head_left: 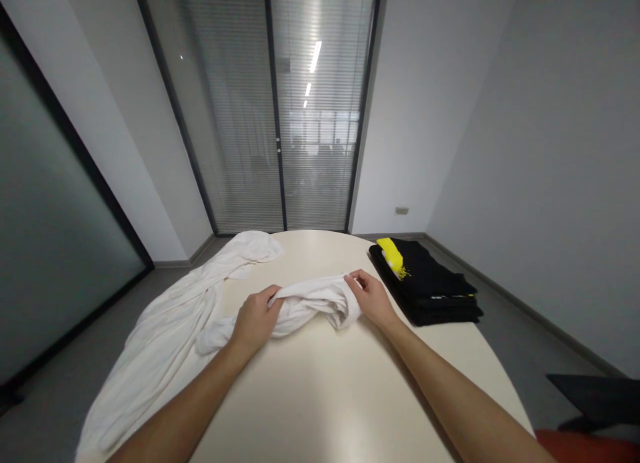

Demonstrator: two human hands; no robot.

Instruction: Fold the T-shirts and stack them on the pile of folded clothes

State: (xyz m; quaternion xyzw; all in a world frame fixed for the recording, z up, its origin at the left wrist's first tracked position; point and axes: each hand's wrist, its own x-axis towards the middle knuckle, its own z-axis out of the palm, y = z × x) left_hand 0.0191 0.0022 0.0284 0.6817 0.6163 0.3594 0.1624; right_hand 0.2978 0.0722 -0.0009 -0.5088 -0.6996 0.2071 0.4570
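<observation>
A bunched white cloth (315,300) stretches between my two hands over the middle of the table. My left hand (257,316) is closed on its left part, with the thumb on top. At the cloth's right end, my right hand (370,296) pinches the upper edge between thumb and fingers. The cloth hangs in loose folds below the grip, and part of it trails to the left behind my left hand. A larger crumpled white cloth (170,316) lies along the table's left side, close to the held one.
On the right of the round cream table (310,396) sits a stack of folded black cloths (435,283) with a yellow piece (391,255) on top. A black and red object, perhaps a chair (600,400), stands at the lower right. Glass doors and walls are beyond.
</observation>
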